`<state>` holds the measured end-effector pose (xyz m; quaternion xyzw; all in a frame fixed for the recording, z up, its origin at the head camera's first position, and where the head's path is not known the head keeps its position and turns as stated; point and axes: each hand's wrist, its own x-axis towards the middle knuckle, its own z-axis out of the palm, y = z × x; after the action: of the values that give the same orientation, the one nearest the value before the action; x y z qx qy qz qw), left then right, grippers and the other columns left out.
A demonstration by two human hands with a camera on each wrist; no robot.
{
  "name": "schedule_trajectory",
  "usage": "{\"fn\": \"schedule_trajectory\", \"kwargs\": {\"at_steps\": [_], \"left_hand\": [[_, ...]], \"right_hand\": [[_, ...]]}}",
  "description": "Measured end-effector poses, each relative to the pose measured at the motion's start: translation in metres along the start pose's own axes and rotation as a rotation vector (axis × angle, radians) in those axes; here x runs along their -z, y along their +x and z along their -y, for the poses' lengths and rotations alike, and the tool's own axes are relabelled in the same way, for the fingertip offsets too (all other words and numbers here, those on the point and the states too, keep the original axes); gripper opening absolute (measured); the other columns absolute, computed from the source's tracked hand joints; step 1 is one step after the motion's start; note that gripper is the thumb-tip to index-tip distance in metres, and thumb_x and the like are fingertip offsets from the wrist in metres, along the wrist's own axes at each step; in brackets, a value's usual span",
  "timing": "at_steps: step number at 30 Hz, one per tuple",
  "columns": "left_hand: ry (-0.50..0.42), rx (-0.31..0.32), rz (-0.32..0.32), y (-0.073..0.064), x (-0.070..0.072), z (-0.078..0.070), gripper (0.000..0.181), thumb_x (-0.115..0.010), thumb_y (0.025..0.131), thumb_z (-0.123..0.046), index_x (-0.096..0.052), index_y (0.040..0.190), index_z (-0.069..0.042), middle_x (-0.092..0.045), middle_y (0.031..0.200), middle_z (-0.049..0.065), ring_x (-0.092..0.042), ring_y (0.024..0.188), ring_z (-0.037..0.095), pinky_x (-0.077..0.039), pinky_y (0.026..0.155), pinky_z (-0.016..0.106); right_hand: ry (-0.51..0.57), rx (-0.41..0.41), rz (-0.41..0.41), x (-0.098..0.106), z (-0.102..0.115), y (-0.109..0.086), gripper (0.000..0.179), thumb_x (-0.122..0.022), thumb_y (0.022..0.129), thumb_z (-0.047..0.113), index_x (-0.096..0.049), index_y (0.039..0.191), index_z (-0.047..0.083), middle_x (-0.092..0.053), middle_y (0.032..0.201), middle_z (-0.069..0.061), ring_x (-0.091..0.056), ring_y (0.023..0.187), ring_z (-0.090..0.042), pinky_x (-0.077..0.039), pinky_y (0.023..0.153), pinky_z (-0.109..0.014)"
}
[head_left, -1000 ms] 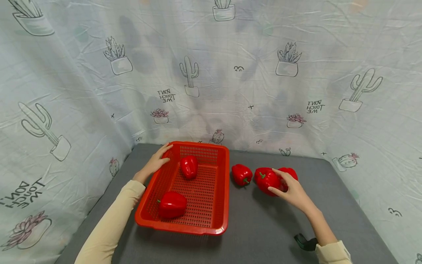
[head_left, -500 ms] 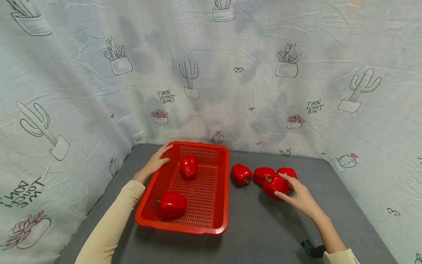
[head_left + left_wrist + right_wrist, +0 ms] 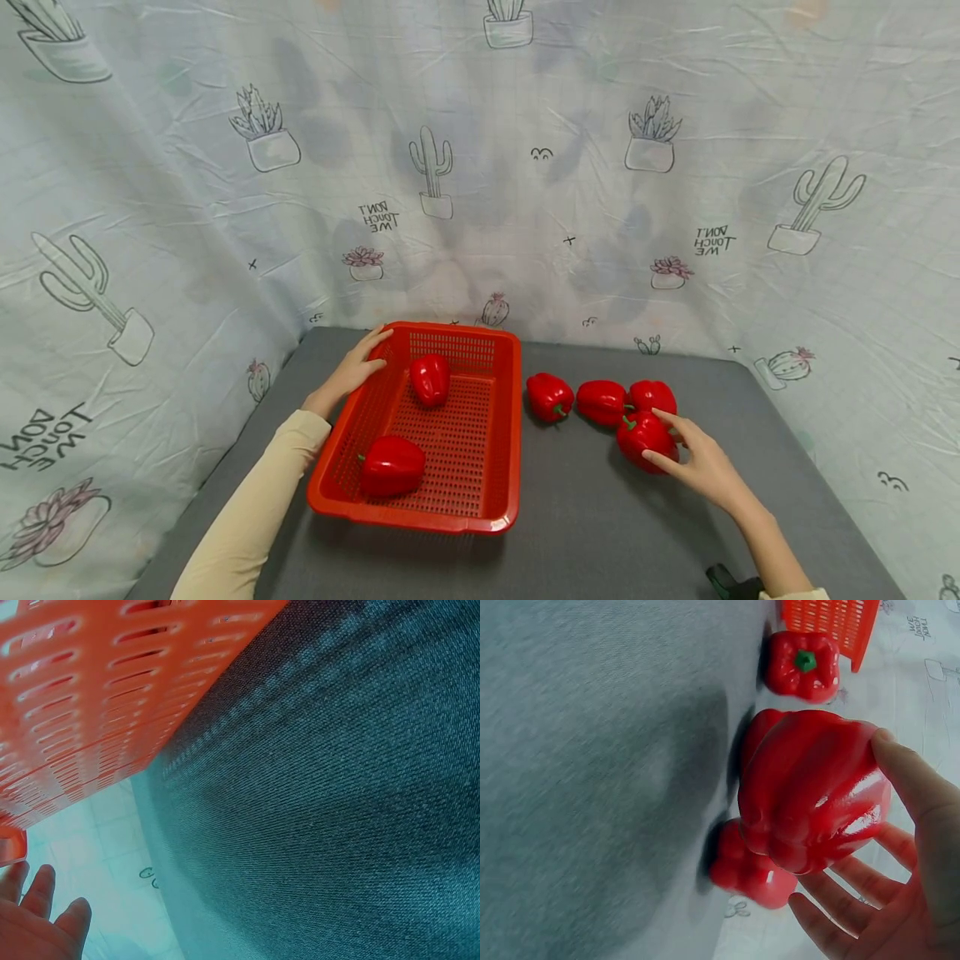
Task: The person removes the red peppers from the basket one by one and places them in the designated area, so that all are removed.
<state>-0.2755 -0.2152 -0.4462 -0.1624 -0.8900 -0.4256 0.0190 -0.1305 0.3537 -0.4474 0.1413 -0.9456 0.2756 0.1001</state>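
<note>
One red pepper (image 3: 647, 442) is at 4 o'clock in head view, pinched btw thumb and fingers of R hand (image 3: 703, 467). L hand (image 3: 348, 373) rests w/ spread fingers on basket (image 3: 420, 518) rim, at its 11 o'clock. I think grip must be firm yet gentle, move slow, bc neighbour pepper (image 3: 600, 402) lies close at 10, another pepper (image 3: 652, 395) at 12.

Basket (image 3: 412, 522) on table (image 3: 585, 533), two peppers (image 3: 392, 467) inside, four more peppers (image 3: 550, 395) rightward

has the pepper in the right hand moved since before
Yes: the held pepper moved right and down in the head view, away from the basket.
</note>
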Motion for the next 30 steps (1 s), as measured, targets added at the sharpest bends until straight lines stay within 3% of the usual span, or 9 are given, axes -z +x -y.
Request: {"fn": "schedule_trajectory", "kwargs": {"at_steps": [19,30], "left_hand": [[0.009,0.024,-0.014,-0.006,-0.001,-0.006,0.059,-0.052,0.089,-0.005,-0.033,0.145,-0.008,-0.015,0.154,0.014,-0.015,0.139,0.039,-0.018,0.105,0.060],[0.001,0.023,-0.011,-0.005,0.000,-0.006,0.059,-0.052,0.089,-0.004,-0.033,0.145,-0.008,-0.015,0.154,0.016,-0.014,0.139,0.039,-0.017,0.106,0.060]], "right_hand": [[-0.067,-0.060,0.019,0.009,-0.025,-0.025,0.064,-0.074,0.075,0.040,-0.053,0.126,0.008,-0.057,0.104,-0.011,-0.055,0.087,-0.024,-0.049,0.063,-0.038],[-0.062,-0.075,0.014,0.009,-0.027,-0.026,0.062,-0.074,0.076,0.038,-0.053,0.126,0.007,-0.057,0.107,-0.014,-0.055,0.090,-0.028,-0.049,0.068,-0.045]]}}
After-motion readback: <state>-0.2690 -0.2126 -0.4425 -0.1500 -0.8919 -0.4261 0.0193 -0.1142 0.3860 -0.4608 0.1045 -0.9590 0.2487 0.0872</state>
